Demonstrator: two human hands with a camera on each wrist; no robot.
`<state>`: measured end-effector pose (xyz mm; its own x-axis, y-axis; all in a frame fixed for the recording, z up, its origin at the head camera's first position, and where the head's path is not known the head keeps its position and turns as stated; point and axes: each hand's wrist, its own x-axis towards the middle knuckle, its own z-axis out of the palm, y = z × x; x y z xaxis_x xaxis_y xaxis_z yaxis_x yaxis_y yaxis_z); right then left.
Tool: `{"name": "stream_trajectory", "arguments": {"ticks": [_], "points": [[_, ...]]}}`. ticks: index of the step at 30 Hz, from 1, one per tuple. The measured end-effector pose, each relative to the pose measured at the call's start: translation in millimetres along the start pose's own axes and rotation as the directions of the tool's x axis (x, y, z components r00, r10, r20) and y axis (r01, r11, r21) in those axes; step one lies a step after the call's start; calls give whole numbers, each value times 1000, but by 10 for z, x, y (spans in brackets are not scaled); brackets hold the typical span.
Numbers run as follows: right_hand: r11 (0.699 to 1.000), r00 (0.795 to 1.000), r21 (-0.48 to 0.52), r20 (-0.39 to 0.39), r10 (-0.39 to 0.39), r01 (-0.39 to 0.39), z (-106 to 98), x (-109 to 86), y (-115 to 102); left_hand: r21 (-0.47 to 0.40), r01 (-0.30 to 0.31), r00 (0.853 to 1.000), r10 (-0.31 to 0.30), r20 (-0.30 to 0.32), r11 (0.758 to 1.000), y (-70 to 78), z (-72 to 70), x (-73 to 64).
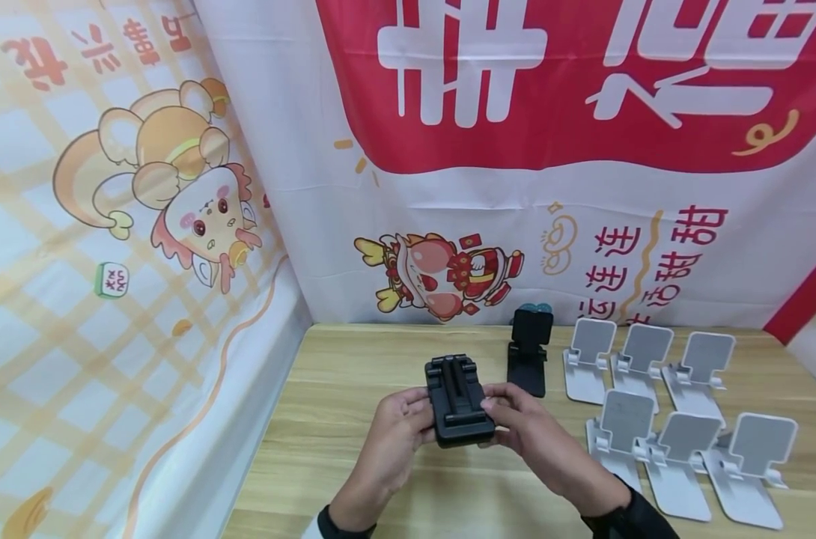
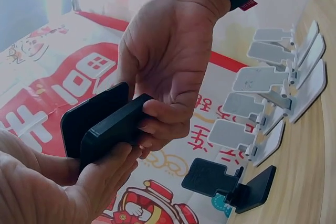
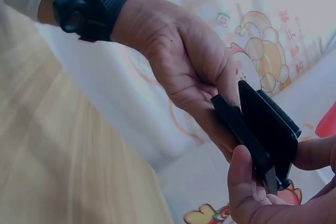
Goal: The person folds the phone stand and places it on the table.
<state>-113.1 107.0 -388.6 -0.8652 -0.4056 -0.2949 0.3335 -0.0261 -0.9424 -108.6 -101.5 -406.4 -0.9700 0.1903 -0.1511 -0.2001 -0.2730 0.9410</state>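
A black folding phone stand (image 1: 457, 397), partly folded with a gap between its two plates, is held above the table between both hands. My left hand (image 1: 397, 434) grips its left edge, its fingers bent against the side. On the opposite edge, my right hand (image 1: 532, 434) pinches the stand with thumb and fingers. In the left wrist view the black phone stand (image 2: 113, 127) is seen edge-on between the two hands. The right wrist view shows the phone stand (image 3: 257, 135) with its plates apart at an angle. Part of each plate is hidden by fingers.
Another black phone stand (image 1: 531, 352) stands unfolded at the back of the wooden table (image 1: 354, 359). To its right, several white phone stands (image 1: 691, 445) stand unfolded in two rows. Printed cloth (image 1: 300, 187) hangs behind and on the left.
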Motion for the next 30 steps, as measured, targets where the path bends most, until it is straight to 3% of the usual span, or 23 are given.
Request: {"name": "stream_trajectory", "arguments": {"ticks": [5, 12, 18, 30], "points": [[1000, 999, 24, 39, 1, -2, -28, -3, -2, -6, 8, 999, -8, 36, 1000, 16, -4, 2], [1000, 999, 27, 40, 2, -3, -22, 7, 18, -101, 33, 996, -25, 81, 994, 55, -40, -11], [1000, 999, 16, 39, -5, 5, -21, 17, 24, -14, 23, 997, -22, 67, 1000, 42, -37, -7], [1000, 1000, -16, 5, 18, -18, -32, 45, 64, 62, 32, 998, -35, 55, 998, 26, -24, -22]]}}
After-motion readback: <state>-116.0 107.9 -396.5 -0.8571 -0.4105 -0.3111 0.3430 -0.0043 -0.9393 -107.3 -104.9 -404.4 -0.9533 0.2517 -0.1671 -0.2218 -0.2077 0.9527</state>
